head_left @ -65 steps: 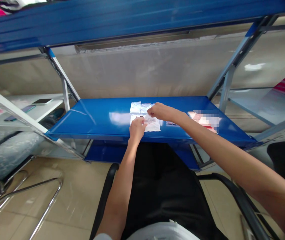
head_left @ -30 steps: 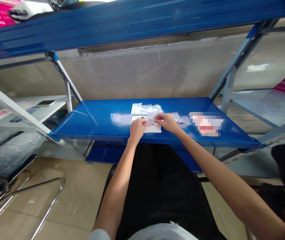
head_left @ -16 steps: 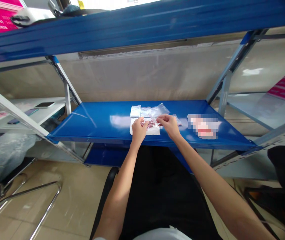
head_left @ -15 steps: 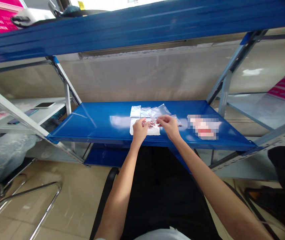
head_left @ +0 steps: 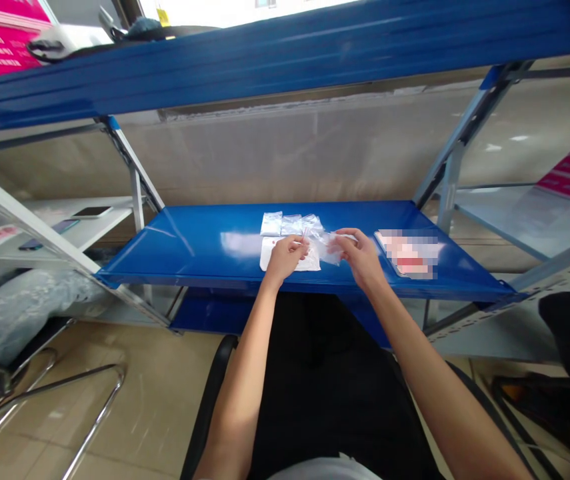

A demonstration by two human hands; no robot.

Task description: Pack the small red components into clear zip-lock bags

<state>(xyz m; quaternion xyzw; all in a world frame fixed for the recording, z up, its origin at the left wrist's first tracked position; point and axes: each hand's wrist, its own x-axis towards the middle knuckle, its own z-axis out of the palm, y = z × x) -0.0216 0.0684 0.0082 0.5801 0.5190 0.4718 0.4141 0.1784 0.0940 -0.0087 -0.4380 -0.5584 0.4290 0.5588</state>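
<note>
Over the blue shelf, my left hand [head_left: 287,259] and my right hand [head_left: 357,252] hold a clear plastic bag [head_left: 325,248] between them. The left fingertips pinch its left edge, and the right fingers grip its right side. Beneath and left of the bag lies a white sheet or packet [head_left: 267,255], partly covered by my left hand. Just behind it, several small clear bags sit in a row, among them a left one with whitish contents [head_left: 271,224] and a middle one [head_left: 291,225]. What the held bag contains is too small to make out.
A blurred-out flat pinkish item [head_left: 409,255] lies on the blue shelf [head_left: 189,243] to the right. Above runs a blue upper shelf edge [head_left: 285,63]. Metal posts stand at both sides. A phone [head_left: 92,212] rests on the white shelf at left.
My right hand has moved right, and the clear bag is now stretched between both hands. My left hand has shifted slightly right. The reddish small items seen on the white sheet no longer show.
</note>
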